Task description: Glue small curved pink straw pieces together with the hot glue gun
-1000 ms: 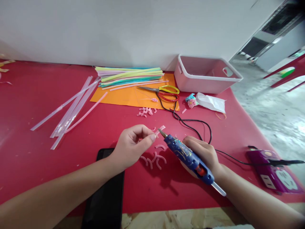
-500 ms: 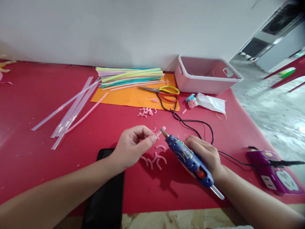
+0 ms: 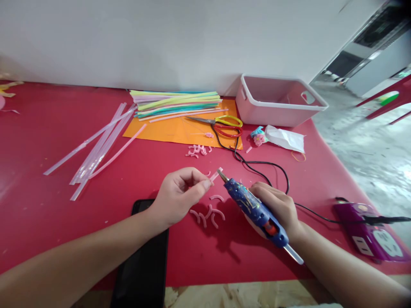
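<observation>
Red table (image 3: 80,214) below a white wall (image 3: 128,42), and above it, the glue gun (image 3: 257,209)! Right hand (image 3: 278,205) wraps its handle, surely the best hold, well back from a possibly hot nozzle (image 3: 222,176). Stiff, I'd say, and fairly light; its long axis slants forward and left, nozzle leading. Left hand (image 3: 180,194) pinches a short pink strip (image 3: 215,175) right by the nozzle; touching or not, I can't tell. It points forward and right, probably light, bendy, best held by its near end.
</observation>
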A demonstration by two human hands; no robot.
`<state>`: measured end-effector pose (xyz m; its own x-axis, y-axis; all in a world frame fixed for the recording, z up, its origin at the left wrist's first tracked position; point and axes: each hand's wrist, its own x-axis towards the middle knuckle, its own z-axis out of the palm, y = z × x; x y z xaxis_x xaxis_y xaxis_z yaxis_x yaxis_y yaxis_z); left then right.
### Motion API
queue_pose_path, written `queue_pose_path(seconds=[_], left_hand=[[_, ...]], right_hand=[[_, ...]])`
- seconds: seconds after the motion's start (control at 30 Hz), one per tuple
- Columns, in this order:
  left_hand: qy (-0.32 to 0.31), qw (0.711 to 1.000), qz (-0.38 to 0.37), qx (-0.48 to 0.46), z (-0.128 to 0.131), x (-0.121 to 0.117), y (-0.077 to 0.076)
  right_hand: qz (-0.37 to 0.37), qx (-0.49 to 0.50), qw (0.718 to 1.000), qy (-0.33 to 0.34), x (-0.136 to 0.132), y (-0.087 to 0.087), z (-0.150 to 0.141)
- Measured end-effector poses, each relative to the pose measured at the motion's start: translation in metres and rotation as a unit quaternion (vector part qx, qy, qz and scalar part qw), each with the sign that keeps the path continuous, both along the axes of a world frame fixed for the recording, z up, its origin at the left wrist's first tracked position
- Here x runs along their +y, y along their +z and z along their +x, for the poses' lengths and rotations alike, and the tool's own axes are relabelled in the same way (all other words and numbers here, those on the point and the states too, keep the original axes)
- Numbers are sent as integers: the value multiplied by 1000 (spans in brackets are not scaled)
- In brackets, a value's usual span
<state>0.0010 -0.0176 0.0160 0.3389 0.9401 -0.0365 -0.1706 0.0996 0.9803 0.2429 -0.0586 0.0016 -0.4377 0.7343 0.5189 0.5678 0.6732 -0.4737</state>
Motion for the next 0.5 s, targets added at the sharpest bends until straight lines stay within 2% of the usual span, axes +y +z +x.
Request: queue_pose_path(seconds=[0.2, 0.37, 0.5], left_hand=[[-8, 1000, 3, 0, -1, -1, -3], [-4, 1000, -7, -5, -1, 0, -2], [-3, 997, -70, -43, 1, 1, -3]], right_hand=[[-9, 14, 998, 62, 1, 1, -2], [-3, 13, 1000, 7, 0, -1, 3], [-14, 8, 1000, 1, 0, -3, 5]])
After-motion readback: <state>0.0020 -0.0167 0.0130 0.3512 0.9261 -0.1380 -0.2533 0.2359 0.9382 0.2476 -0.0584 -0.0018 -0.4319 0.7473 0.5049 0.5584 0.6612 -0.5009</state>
